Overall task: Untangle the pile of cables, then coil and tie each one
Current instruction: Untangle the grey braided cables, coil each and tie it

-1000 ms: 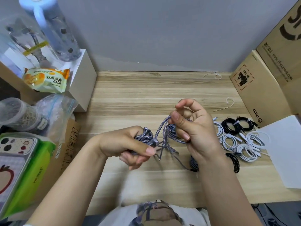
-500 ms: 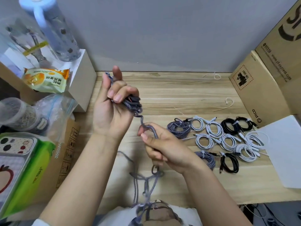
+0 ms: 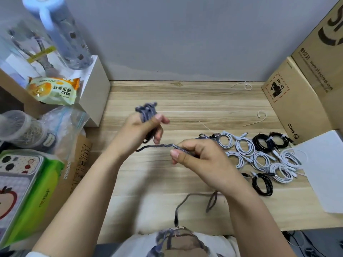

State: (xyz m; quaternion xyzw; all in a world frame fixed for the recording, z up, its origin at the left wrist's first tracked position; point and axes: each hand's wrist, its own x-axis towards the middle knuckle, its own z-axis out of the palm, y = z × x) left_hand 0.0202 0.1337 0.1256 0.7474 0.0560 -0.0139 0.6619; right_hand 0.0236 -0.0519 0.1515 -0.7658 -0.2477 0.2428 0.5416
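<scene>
A grey braided cable [image 3: 159,146] runs between my two hands above the wooden desk [image 3: 185,101]. My left hand [image 3: 141,132] grips several gathered loops of it, which stick up past the fingers. My right hand [image 3: 196,156] pinches the strand a short way to the right. The cable's loose tail [image 3: 187,199] trails over the desk's near edge toward my lap. Several coiled and tied white cables [image 3: 259,158] and black cables [image 3: 263,184] lie on the desk to the right of my right hand.
Cardboard boxes [image 3: 297,101] and a white sheet [image 3: 326,169] close off the right side. A white box [image 3: 94,89], snack bag [image 3: 53,89], bottle [image 3: 63,34], plastic bags and a green pack [image 3: 33,191] crowd the left. Loose white ties [image 3: 259,117] lie at the back.
My left hand has dropped lower and moved right with the loops. My right hand has risen and stretched the strand out level between the hands. The tail has slid up from my lap.
</scene>
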